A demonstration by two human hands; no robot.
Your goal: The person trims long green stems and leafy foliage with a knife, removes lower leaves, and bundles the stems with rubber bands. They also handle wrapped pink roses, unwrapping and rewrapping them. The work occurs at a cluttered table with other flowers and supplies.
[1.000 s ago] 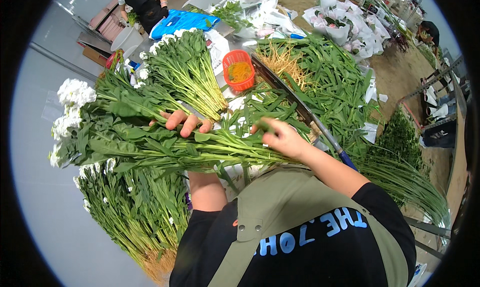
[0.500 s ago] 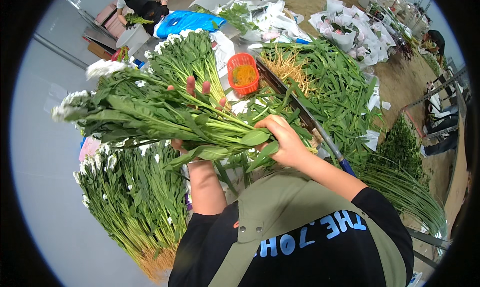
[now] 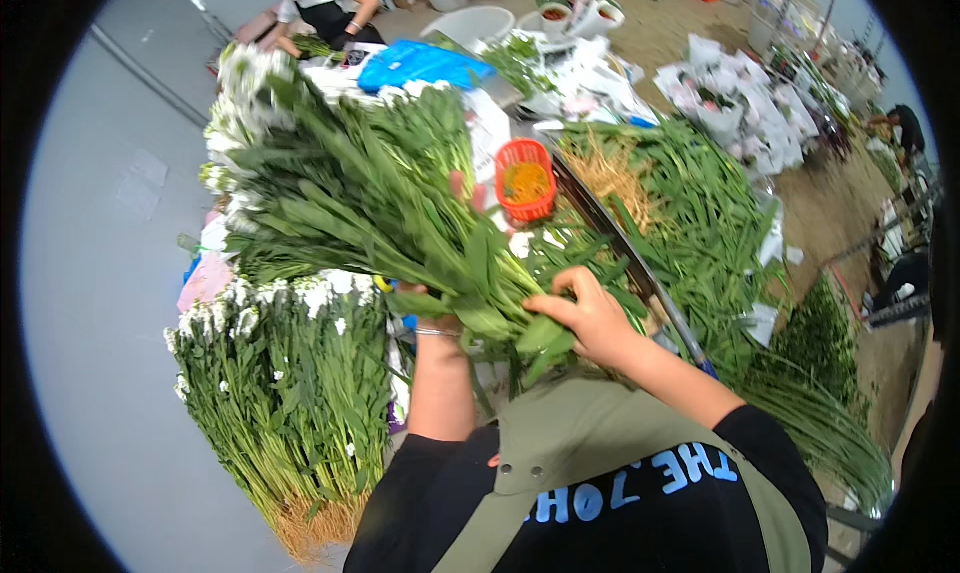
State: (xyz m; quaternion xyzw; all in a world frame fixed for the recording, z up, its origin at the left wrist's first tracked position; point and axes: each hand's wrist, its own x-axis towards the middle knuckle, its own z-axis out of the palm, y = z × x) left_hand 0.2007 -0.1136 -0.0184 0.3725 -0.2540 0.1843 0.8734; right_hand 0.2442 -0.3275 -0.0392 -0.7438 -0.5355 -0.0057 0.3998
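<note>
My left hand (image 3: 430,303), mostly hidden, is wrapped round a large bunch of leafy stems with white flower heads (image 3: 350,203), raised diagonally toward the upper left. My right hand (image 3: 585,318) grips the lower stems of the same bunch, thumb across them. A lot of similar white-flowered stems (image 3: 270,403) with straw-coloured ends lies at lower left. Beyond the bunch are more stems (image 3: 440,123) and a red plastic basket (image 3: 525,183) with yellow-orange contents. Just right of my right hand runs a long metal bar (image 3: 640,273) with a blue handle.
Cut leaves (image 3: 700,213) and pale roots (image 3: 610,173) cover the right. Behind are a blue bag (image 3: 420,65), white paper, wrapped bouquets (image 3: 730,103) and white tubs (image 3: 465,25). A co-worker (image 3: 325,23) handles greens at upper left; another person (image 3: 905,133) is at far right.
The bunch has tilted up, its flower heads rising toward the top. My right hand has moved onto the lower stems and closed. The view has shifted, so the surroundings sit further right.
</note>
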